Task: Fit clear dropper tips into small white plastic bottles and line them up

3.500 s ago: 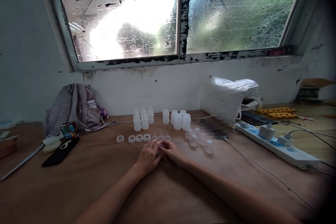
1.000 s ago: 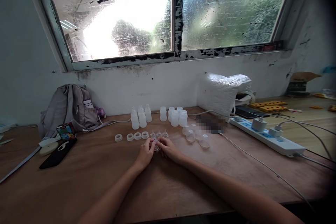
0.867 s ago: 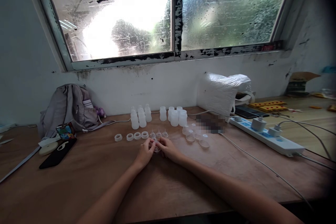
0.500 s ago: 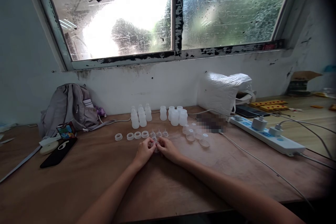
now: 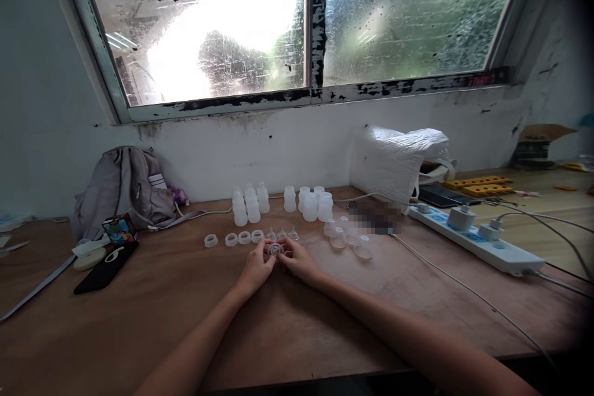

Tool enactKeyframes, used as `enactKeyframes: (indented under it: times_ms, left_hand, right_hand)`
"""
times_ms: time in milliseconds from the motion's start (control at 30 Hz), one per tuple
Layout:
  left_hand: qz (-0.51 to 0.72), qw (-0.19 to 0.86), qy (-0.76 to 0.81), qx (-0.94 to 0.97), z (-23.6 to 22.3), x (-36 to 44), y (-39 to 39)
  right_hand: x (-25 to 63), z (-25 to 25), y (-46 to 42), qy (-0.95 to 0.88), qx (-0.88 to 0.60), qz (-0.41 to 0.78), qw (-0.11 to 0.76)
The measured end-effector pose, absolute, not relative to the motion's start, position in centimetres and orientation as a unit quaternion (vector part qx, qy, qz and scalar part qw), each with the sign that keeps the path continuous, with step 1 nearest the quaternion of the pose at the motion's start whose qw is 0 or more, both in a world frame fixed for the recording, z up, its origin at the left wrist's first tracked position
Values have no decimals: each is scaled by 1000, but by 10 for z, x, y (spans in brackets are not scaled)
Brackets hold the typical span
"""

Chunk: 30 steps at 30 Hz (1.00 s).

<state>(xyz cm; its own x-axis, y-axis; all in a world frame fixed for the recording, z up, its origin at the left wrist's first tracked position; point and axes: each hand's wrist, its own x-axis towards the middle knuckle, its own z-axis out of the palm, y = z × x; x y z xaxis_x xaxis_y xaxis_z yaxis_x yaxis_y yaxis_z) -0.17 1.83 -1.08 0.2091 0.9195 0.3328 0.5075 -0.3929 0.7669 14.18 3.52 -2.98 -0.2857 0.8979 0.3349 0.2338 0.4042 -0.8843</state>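
My left hand [image 5: 257,266] and my right hand [image 5: 297,261] meet at the middle of the wooden table [image 5: 185,322], both pinching one small clear plastic piece [image 5: 275,249] between their fingertips. Just beyond them lies a row of white rings [image 5: 232,239] and clear nipple-like pieces [image 5: 282,235]. Behind those stand capped small white bottles [image 5: 250,205] and open white bottles [image 5: 310,202]. Clear domed caps [image 5: 348,238] lie to the right of my hands.
A grey backpack [image 5: 125,192] leans on the wall at left, with a black phone [image 5: 106,258] and a small box in front. A white plastic bag [image 5: 399,161], a power strip [image 5: 482,241] with chargers and cables lie at right.
My hands stayed together on the table; the fingertips turned the small clear piece and lifted it slightly, so it shows between them now. The camera view shifted a little.
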Motion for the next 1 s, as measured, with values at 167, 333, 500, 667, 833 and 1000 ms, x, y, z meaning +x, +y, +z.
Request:
enactKeyframes:
  times_ms: [167, 333, 500, 667, 833, 1000]
  left_hand:
    - [402, 251, 481, 738, -11, -1, 17]
    - [399, 225, 485, 745, -12, -1, 17]
    - [393, 205, 490, 751, -13, 0, 17]
    - [384, 198, 499, 751, -13, 0, 18]
    - [381, 194, 501, 753, -14, -1, 19]
    - [396, 203, 494, 747, -12, -2, 18]
  right_hand:
    - [141, -26, 31, -718, -402, 365, 436]
    - [139, -26, 30, -712, -405, 364, 443]
    - [139, -27, 32, -719, -415, 340, 442]
    - [138, -25, 32, -723, -417, 319, 449]
    - [137, -29, 34, -717, -415, 340, 445]
    - [139, -25, 31, -703, -400, 386, 444]
